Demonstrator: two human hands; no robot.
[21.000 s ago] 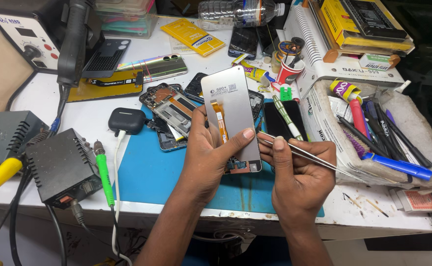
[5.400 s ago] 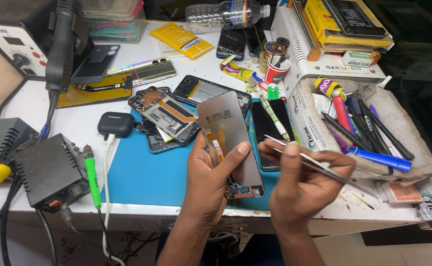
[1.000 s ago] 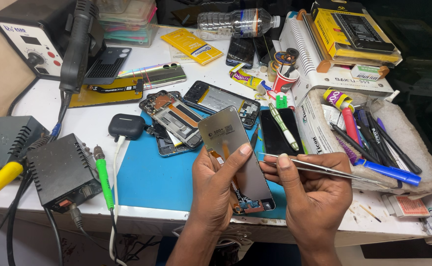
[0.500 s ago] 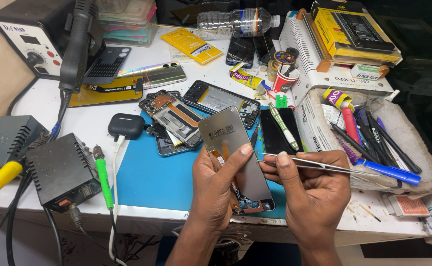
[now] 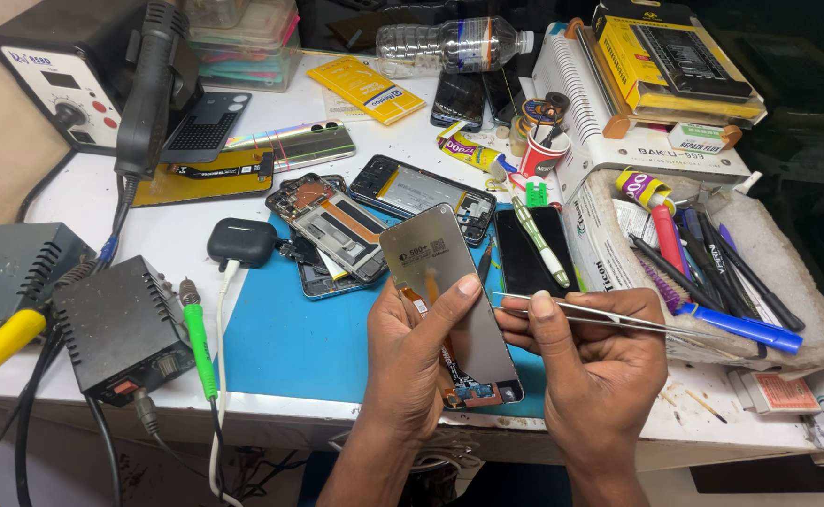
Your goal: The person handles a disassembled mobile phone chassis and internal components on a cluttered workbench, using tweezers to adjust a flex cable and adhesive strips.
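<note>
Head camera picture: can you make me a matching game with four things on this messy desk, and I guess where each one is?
Things:
1. phone screen panel
2. tweezers
3. plastic bottle
4. black earbud case

Places:
A. lying on its side at the back of the desk
B. pinched in the right hand
C. on the white tabletop, at the left edge of the blue mat
D. held up in the left hand

Pairs: 1-D, 2-B, 3-A, 4-C
</note>
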